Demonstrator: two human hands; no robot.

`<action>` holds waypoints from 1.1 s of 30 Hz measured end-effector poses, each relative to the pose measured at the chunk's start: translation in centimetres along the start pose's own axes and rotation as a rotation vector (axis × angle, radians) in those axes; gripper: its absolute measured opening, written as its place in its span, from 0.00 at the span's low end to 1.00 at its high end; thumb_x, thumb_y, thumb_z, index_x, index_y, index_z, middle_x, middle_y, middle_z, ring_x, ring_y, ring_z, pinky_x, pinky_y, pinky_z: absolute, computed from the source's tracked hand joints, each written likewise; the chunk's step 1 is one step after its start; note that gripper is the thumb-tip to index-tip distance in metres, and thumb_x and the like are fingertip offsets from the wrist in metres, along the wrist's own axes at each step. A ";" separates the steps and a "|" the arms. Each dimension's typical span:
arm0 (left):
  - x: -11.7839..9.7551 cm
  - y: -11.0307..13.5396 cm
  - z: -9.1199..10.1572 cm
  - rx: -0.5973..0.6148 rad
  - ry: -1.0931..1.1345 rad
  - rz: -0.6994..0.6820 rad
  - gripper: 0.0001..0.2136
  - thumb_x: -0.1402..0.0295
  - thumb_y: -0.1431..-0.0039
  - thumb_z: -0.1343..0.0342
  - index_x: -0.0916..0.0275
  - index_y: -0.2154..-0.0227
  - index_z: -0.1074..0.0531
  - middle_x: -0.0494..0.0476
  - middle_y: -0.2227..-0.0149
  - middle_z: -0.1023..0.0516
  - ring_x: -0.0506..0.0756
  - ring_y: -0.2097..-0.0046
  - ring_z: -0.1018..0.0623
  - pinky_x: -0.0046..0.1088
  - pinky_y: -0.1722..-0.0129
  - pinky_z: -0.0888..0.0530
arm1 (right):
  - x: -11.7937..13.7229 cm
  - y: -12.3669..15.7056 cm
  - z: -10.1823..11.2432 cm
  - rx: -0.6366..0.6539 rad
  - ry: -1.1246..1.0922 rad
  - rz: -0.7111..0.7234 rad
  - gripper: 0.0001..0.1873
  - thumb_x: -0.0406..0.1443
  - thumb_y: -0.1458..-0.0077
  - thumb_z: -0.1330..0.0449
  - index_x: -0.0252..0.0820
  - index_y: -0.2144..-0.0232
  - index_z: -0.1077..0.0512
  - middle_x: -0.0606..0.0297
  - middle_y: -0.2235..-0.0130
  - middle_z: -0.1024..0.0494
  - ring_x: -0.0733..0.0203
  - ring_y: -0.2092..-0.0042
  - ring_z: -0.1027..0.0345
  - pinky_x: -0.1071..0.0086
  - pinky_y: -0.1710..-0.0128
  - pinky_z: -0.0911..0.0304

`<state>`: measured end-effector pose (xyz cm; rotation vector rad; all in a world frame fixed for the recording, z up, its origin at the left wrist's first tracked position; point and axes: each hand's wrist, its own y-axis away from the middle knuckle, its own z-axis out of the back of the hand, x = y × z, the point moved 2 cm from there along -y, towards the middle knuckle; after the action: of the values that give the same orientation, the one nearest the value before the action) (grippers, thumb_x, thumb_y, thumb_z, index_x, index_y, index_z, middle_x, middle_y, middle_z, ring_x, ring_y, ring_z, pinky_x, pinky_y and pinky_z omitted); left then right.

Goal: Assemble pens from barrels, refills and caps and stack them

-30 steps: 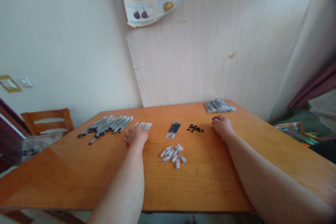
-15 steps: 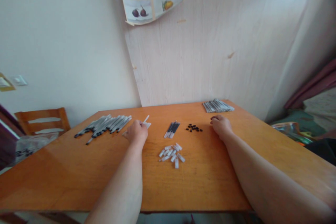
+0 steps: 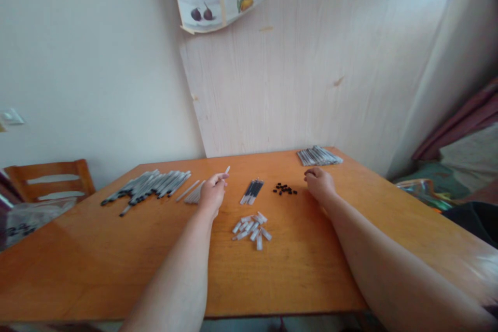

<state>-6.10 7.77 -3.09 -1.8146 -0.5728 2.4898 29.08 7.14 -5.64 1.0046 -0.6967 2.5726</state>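
Note:
My left hand [image 3: 213, 192] is closed around a slim white pen barrel [image 3: 227, 169], whose tip sticks out above the fingers. Just left of that hand lies a small bunch of white pen barrels [image 3: 192, 195], partly hidden by it. My right hand [image 3: 319, 181] rests on the table with curled fingers, beside a scatter of small black plugs [image 3: 285, 189]; whatever its fingers hold is hidden. Between the hands lies a row of dark ink refills [image 3: 252, 191] with pale ends. Nearer to me is a loose heap of translucent white pen caps [image 3: 252, 228].
On the left of the wooden table [image 3: 233, 280] lies a big pile of pale pens with black ends [image 3: 150, 187]. Another stack of pens [image 3: 319, 155] is at the back right. A wooden chair [image 3: 50, 179] stands at the left, and a wall [image 3: 272, 88] is behind the table.
My left hand has lifted off the bunch of white barrels and moved slightly right with one barrel. My right hand stays by the black plugs. The view has shifted a little.

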 end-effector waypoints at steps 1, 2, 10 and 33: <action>-0.1 0.2 -0.2 0.020 0.013 0.018 0.15 0.67 0.48 0.50 0.62 0.59 0.25 0.55 0.67 0.24 0.49 0.71 0.28 0.22 0.72 0.33 | 0.3 0.2 0.1 0.002 0.002 0.017 0.15 0.36 0.50 0.48 0.40 0.64 0.23 0.57 0.63 0.20 0.56 0.58 0.29 0.70 0.63 0.41; -0.1 0.3 -0.3 0.044 0.008 0.030 0.15 0.67 0.49 0.50 0.62 0.60 0.25 0.55 0.66 0.23 0.49 0.71 0.28 0.22 0.72 0.33 | 0.6 0.3 0.1 0.004 0.002 0.030 0.15 0.36 0.49 0.48 0.40 0.64 0.23 0.57 0.63 0.20 0.56 0.58 0.29 0.70 0.63 0.41; 0.6 0.5 -1.8 0.195 -0.465 -0.196 0.09 0.71 0.49 0.47 0.62 0.67 0.23 0.57 0.64 0.21 0.54 0.59 0.25 0.28 0.57 0.32 | 2.3 1.4 0.0 0.016 -0.018 0.128 0.14 0.34 0.49 0.49 0.41 0.65 0.24 0.59 0.65 0.20 0.58 0.60 0.29 0.70 0.62 0.40; -0.7 2.2 -2.2 0.242 -0.909 -0.274 0.11 0.62 0.45 0.47 0.58 0.65 0.22 0.59 0.63 0.24 0.54 0.62 0.26 0.27 0.66 0.35 | 2.9 1.8 0.0 0.035 -0.007 0.156 0.13 0.34 0.49 0.47 0.41 0.66 0.24 0.60 0.65 0.20 0.59 0.61 0.29 0.70 0.64 0.41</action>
<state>-3.35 6.22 -3.63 -0.4137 -0.4359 2.8883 26.21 5.89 -4.17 1.0069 -0.7619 2.7252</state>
